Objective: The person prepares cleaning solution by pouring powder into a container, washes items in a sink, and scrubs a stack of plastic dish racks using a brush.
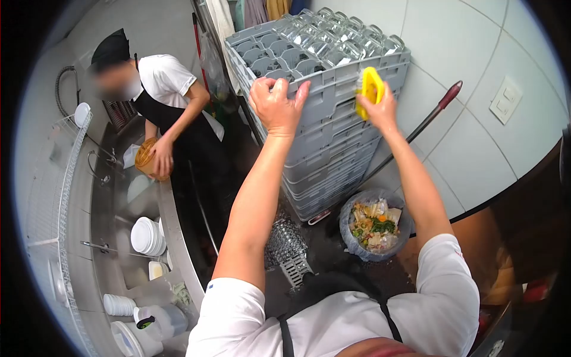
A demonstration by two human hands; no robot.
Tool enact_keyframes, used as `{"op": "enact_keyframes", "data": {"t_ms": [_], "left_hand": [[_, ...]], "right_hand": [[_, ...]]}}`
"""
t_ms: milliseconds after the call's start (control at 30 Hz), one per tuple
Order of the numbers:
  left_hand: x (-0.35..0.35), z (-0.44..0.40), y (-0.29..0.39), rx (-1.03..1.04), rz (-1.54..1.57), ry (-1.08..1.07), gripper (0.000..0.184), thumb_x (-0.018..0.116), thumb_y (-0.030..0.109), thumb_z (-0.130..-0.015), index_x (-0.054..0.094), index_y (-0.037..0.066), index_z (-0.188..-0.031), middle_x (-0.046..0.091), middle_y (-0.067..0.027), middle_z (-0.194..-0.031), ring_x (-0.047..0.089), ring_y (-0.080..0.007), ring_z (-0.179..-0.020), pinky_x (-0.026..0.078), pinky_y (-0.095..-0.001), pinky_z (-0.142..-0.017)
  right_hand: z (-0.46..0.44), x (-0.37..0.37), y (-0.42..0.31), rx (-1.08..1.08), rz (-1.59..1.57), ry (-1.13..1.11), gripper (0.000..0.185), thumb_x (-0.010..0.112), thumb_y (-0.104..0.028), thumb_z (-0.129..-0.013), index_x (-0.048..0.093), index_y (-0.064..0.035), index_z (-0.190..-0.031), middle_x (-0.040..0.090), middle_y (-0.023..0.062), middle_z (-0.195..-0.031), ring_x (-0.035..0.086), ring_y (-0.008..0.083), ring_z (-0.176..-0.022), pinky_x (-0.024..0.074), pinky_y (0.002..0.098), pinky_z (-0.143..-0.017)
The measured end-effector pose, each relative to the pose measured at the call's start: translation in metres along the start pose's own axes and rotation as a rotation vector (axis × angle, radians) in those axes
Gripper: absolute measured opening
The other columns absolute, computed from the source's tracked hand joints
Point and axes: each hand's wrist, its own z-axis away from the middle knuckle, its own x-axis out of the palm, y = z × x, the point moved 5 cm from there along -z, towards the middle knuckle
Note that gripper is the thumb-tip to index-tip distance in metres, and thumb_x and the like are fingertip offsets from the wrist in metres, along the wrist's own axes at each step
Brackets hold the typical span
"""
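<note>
- My right grip (379, 107) is closed around a yellow looped object (369, 93), raised in front of the top grey crate (333, 84); I cannot tell whether it touches the wall.
- My left grip (276, 107) is at that crate's near corner, fingers bent and thumb spread; I cannot tell whether it grasps the rim.
- Clear glasses (342, 40) fill the back and right of the crate, with its dividers showing at the near left.
- More grey crates (333, 157) are stacked beneath.
- Below my right arm is a lined bin (347, 233) with food scraps (376, 225) in it.
- A long pole (419, 128) leans behind that arm.
- To my left a co-worker (169, 89) holds a round brown object (146, 156) over the sink's edge, white tubs (147, 235) nearby.
</note>
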Motion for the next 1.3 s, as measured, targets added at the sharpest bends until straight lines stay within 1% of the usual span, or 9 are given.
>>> {"op": "enact_keyframes", "data": {"t_ms": [100, 233, 500, 667, 767, 933, 1067, 1200, 1300], "left_hand": [[-0.003, 0.004, 0.0, -0.001, -0.003, -0.007, 0.044, 0.083, 0.043, -0.06, 0.058, 0.009, -0.073, 0.05, -0.0085, -0.089, 0.051, -0.0303, -0.089, 0.043, -0.0426, -0.077], [0.003, 0.007, -0.001, -0.009, -0.018, 0.0, 0.044, 0.083, 0.043, -0.06, 0.059, 0.009, -0.073, 0.051, -0.0083, -0.09, 0.052, -0.0302, -0.092, 0.042, -0.0434, -0.078], [0.006, 0.007, 0.005, 0.076, -0.097, 0.022, 0.049, 0.084, 0.044, -0.062, 0.055, 0.006, -0.071, 0.051, -0.0103, -0.087, 0.051, -0.0308, -0.087, 0.044, -0.0419, -0.076], [0.008, 0.005, 0.006, 0.06, -0.099, -0.015, 0.052, 0.084, 0.045, -0.061, 0.055, 0.004, -0.073, 0.05, -0.0119, -0.086, 0.051, -0.032, -0.088, 0.044, -0.042, -0.076], [0.01, 0.007, 0.004, 0.081, -0.093, 0.017, 0.052, 0.085, 0.045, -0.061, 0.056, 0.004, -0.073, 0.05, -0.012, -0.087, 0.051, -0.0318, -0.09, 0.044, -0.0419, -0.076], [0.012, 0.008, 0.008, 0.061, -0.101, 0.015, 0.051, 0.085, 0.043, -0.061, 0.055, 0.004, -0.073, 0.051, -0.012, -0.088, 0.051, -0.0322, -0.09, 0.044, -0.0421, -0.077], [0.009, 0.007, 0.008, 0.082, -0.115, 0.024, 0.051, 0.085, 0.044, -0.062, 0.055, 0.004, -0.073, 0.051, -0.0122, -0.088, 0.051, -0.0323, -0.089, 0.044, -0.0423, -0.077], [0.012, 0.005, 0.01, 0.057, -0.129, 0.024, 0.051, 0.085, 0.042, -0.06, 0.053, 0.005, -0.071, 0.05, -0.0123, -0.087, 0.052, -0.0328, -0.088, 0.044, -0.0426, -0.076], [0.009, 0.007, 0.008, 0.064, -0.103, 0.013, 0.052, 0.084, 0.045, -0.062, 0.054, 0.004, -0.072, 0.051, -0.0127, -0.088, 0.051, -0.0321, -0.09, 0.042, -0.042, -0.079]], "right_hand": [[-0.021, -0.014, 0.04, 0.353, -0.035, 0.128, 0.058, 0.08, -0.027, -0.072, 0.051, -0.0002, -0.115, 0.065, 0.0183, -0.1, 0.065, 0.0298, -0.091, 0.0509, 0.0381, -0.08], [0.028, 0.021, -0.028, 0.122, -0.234, 0.04, 0.06, 0.08, -0.026, -0.073, 0.051, -0.0009, -0.119, 0.063, 0.0165, -0.105, 0.063, 0.0289, -0.095, 0.0495, 0.037, -0.083], [-0.044, -0.033, 0.126, 0.445, -0.252, 0.371, 0.053, 0.08, -0.027, -0.072, 0.051, 0.0011, -0.106, 0.062, 0.0187, -0.099, 0.062, 0.0313, -0.09, 0.0492, 0.039, -0.078], [-0.02, -0.02, 0.078, 0.202, -0.132, 0.162, 0.056, 0.08, -0.029, -0.07, 0.053, 0.0005, -0.108, 0.063, 0.0198, -0.096, 0.063, 0.0338, -0.089, 0.0493, 0.0414, -0.077], [-0.051, -0.04, 0.125, 0.384, -0.165, 0.22, 0.056, 0.08, -0.032, -0.07, 0.053, 0.0001, -0.107, 0.063, 0.0199, -0.097, 0.063, 0.0357, -0.089, 0.0494, 0.0421, -0.078], [-0.032, -0.036, 0.067, 0.16, -0.091, 0.055, 0.051, 0.079, -0.032, -0.07, 0.053, -0.0007, -0.103, 0.066, 0.0192, -0.094, 0.065, 0.0349, -0.087, 0.0502, 0.0425, -0.078], [-0.062, -0.054, 0.109, 0.444, -0.175, 0.192, 0.054, 0.08, -0.031, -0.07, 0.054, -0.0027, -0.108, 0.066, 0.0187, -0.096, 0.065, 0.0341, -0.093, 0.0495, 0.0414, -0.083], [-0.029, -0.035, 0.066, 0.135, -0.144, 0.047, 0.053, 0.079, -0.028, -0.071, 0.054, 0.0, -0.109, 0.065, 0.0171, -0.098, 0.065, 0.0324, -0.091, 0.0499, 0.0408, -0.082], [-0.064, -0.046, 0.139, 0.444, -0.273, 0.2, 0.057, 0.079, -0.028, -0.071, 0.054, -0.0004, -0.114, 0.065, 0.0169, -0.101, 0.064, 0.0322, -0.091, 0.05, 0.0403, -0.082]]}}
